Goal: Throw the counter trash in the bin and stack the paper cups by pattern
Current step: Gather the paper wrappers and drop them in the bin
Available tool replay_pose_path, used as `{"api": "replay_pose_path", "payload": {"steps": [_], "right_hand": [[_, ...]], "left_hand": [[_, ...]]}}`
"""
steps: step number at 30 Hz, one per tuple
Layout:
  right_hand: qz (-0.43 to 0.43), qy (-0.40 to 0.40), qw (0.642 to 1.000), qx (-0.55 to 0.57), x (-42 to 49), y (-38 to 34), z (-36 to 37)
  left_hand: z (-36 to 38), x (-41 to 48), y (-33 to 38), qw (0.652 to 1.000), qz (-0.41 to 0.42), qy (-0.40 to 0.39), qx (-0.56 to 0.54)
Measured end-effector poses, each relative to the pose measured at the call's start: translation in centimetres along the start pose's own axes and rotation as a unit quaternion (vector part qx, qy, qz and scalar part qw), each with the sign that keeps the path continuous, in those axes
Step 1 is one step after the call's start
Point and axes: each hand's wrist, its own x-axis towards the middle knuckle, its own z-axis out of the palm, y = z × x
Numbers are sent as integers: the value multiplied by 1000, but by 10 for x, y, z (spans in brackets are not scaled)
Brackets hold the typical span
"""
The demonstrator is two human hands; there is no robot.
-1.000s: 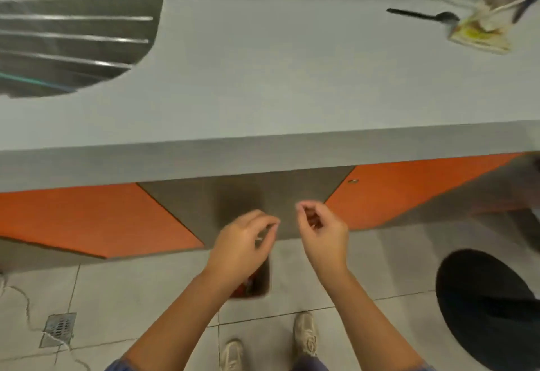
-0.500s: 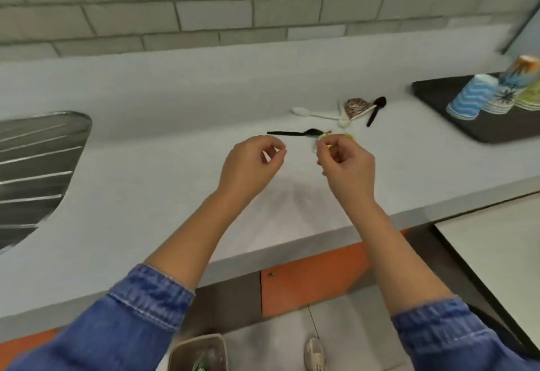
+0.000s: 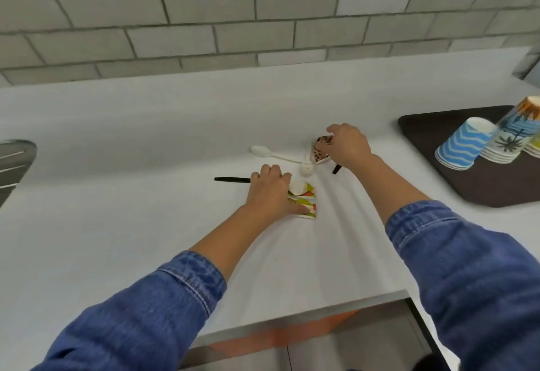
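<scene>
Denim sleeves [image 3: 163, 306] cover both arms, stretched out over the near edge of the counter [image 3: 117, 224]. Mid-counter, the left hand [image 3: 268, 192] lies on a flattened cup [image 3: 308, 204] w/ green, red and yellow print. Its thumb runs along the cup's near side and its fingers bend over the far end, so it's clamped on that cup. A black spoon [image 3: 232, 179] pokes out to the left from under those fingers; can't tell if it's held too. Just beyond, a white spoon [image 3: 273, 154] lies flat, bowl to the left. A second white spoon [image 3: 306, 169] shows its bowl btwn the two hands. Farther back and to the right, the right hand [image 3: 347, 145] has its fingers curled round a crushed spotted cup [image 3: 321, 152], gripping it. A black handle tip [image 3: 336, 169] sticks out below the wrist. At the counter's right edge sits a dark tray [image 3: 432, 148] w/ upside-down cups: a blue wavy cup [image 3: 461, 148], then a palm-print stack [image 3: 508, 139]. Steel drainer [image 3: 14, 163] at the left edge. Grey tile wall [image 3: 263, 19] behind.
</scene>
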Motion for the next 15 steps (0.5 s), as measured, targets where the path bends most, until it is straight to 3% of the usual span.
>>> {"api": "replay_pose_path", "payload": {"steps": [3,5,9,15], "right_hand": [[-10,-108,988,-109,24,5,6],[-16,-134,983,-127,33,8,13],[-27,-124,988,-90,41,10,17],[-16,-89,995,-51,47,15,12]], "left_hand": [[1,5,1,1000,6,3,-14],[-2,7,3,999,7,-1,-37],[-8,12,4,999,8,-14,-38],[-17,6,-2,990,14,44,-134]]}}
